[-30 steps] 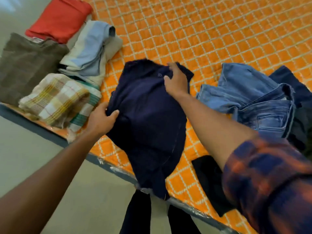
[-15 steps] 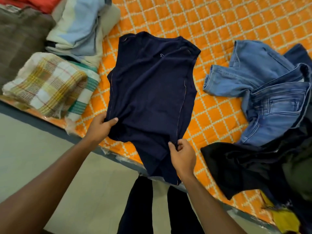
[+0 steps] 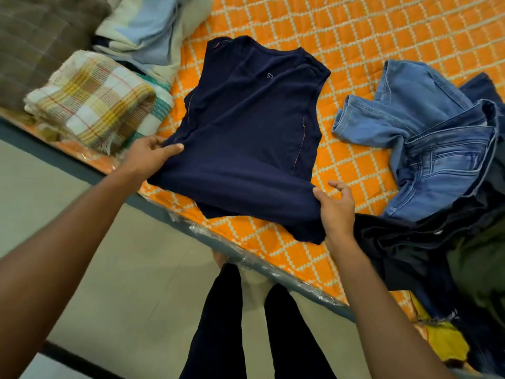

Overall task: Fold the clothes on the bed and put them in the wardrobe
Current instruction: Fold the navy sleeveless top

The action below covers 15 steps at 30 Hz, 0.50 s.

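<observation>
Orange quilted bed (image 3: 369, 31), near edge, seen from above. Left hand (image 3: 149, 157) pinches the navy shirt (image 3: 251, 127) at its left side; right hand (image 3: 337, 212) is clamped on the lower right corner, hem raised off the quilt, likely to carry it up over the chest for a fold. Shirt lies flat mid-bed, collar away. Folded plaid cloth (image 3: 90, 102) stacked left, kept apart from unfolded jeans (image 3: 426, 135) heaped right.
</observation>
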{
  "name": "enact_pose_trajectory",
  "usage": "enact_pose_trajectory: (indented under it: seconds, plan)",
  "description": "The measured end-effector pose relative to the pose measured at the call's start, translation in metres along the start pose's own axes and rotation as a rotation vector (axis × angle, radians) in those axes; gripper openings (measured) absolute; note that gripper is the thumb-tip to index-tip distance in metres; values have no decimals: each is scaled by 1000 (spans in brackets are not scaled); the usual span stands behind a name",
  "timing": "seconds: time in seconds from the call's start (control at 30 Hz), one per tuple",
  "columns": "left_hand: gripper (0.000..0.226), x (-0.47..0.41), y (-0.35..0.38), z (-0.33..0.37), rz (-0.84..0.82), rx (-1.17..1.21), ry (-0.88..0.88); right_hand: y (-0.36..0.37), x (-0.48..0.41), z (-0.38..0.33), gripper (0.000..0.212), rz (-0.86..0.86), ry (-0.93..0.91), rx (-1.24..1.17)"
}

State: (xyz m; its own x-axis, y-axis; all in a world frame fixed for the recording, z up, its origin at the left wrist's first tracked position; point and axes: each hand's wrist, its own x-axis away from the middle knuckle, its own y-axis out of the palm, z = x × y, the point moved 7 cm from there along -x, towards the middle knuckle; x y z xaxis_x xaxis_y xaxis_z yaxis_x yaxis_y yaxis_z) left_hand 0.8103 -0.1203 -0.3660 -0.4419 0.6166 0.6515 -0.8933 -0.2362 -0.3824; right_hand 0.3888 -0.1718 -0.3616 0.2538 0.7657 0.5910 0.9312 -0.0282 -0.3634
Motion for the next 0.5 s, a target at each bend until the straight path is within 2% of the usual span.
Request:
enact_pose_trajectory:
  seconds: [0.1, 0.17, 0.23, 0.3, 0.37, 0.43, 0.5]
  plan:
    - [27, 24, 26, -33, -124, 45, -148, 7, 1, 19, 65, -158, 52, 84]
    - [17, 36, 36, -51, -74, 36, -136, 8, 6, 39, 92, -270, -32, 176]
    - [12, 46, 41, -58, -63, 44, -99, 5, 15, 56, 105, -357, -155, 364]
    - [14, 54, 47, -62, -147, 139, -115, 2, 29, 69, 103, -412, -253, 557]
    - [37, 59, 46, -66, -219, 337, -135, -3, 37, 76, 89, -386, -284, 587]
    - [62, 66, 45, -70, -307, 539, -180, -12, 34, 81, 78, -311, -167, 357]
    - [77, 74, 48, -75, -398, 575, -239, -14, 32, 84, 71, -270, -40, 155]
